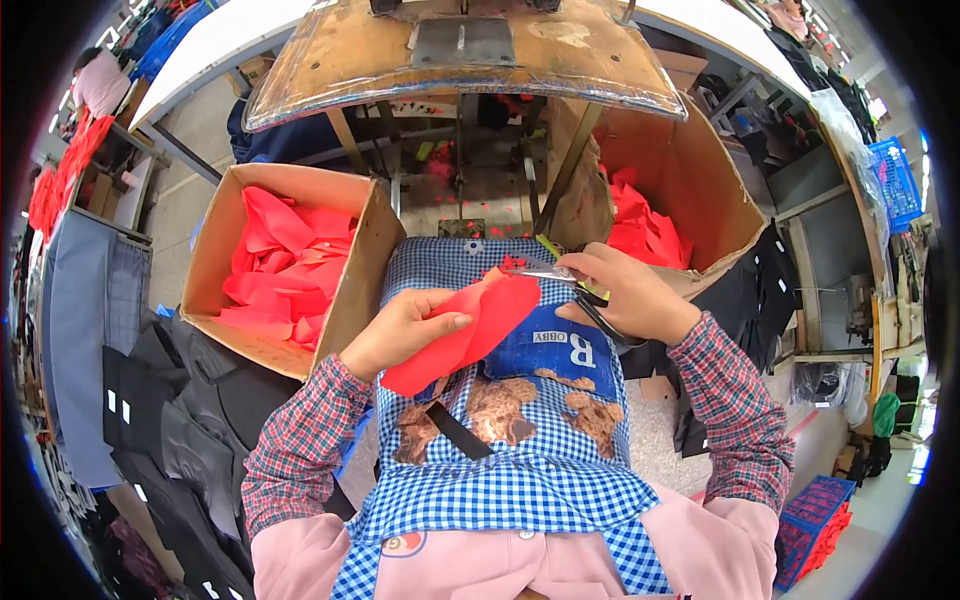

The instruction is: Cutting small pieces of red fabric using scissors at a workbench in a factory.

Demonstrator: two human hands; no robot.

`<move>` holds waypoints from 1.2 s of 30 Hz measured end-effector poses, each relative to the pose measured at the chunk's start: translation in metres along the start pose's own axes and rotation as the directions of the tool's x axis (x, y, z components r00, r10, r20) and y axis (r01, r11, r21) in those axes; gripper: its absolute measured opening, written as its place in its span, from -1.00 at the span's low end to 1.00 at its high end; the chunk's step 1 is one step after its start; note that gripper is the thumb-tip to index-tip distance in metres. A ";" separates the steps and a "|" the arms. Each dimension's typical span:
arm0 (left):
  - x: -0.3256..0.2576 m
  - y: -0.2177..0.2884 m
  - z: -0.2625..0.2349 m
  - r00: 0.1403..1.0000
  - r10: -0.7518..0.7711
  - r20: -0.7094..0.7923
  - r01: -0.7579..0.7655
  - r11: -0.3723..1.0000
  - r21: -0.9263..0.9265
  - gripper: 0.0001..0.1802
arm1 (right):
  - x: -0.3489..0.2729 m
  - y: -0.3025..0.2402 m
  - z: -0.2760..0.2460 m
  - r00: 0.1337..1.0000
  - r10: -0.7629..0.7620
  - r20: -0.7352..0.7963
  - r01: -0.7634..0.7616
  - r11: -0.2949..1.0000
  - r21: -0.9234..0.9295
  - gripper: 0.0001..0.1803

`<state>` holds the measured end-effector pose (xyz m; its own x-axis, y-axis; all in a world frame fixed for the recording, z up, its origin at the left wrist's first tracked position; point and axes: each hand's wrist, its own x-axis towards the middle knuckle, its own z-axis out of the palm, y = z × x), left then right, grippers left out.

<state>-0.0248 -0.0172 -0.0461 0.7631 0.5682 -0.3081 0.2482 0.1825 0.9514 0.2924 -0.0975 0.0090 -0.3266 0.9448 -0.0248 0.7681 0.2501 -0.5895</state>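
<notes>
My left hand (402, 328) pinches a long red fabric piece (475, 325) between thumb and fingers, over my lap. In my right hand (640, 292) is a pair of scissors (545, 271), with dark handles and metal blades pointing left. The blades lie at the far end of the red piece, where small red scraps show; I cannot tell whether they are cutting into it. A blue-and-white checked apron (560, 487) with printed bears covers my lap beneath both hands.
Cardboard boxes flank my knees: a left box (375, 262) and a right box (725, 180), each holding red fabric pieces. A wooden machine table (335, 65) is ahead. Black garments (200, 410) lie to the left. A blue crate (812, 515) is at the lower right.
</notes>
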 end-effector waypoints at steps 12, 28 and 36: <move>0.001 0.002 0.004 0.997 0.077 0.001 -0.076 0.991 0.114 -0.66 | 0.017 0.000 -0.019 0.968 -0.169 0.185 0.200 0.966 -0.163 -0.43; 0.003 -0.002 0.006 0.990 0.143 0.012 -0.142 0.967 0.210 -0.70 | 0.022 0.003 -0.022 0.909 -0.177 0.377 0.193 0.981 -0.005 -0.46; 0.002 0.008 0.008 0.995 0.099 0.008 -0.099 0.979 0.178 -0.70 | 0.021 0.005 -0.026 0.902 -0.236 0.361 0.243 0.970 0.027 -0.55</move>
<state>-0.0163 -0.0208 -0.0396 0.7886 0.5770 -0.2124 0.2739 -0.0205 0.9615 0.3037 -0.0710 0.0272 -0.6748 0.7171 -0.1744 0.6506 0.4666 -0.5991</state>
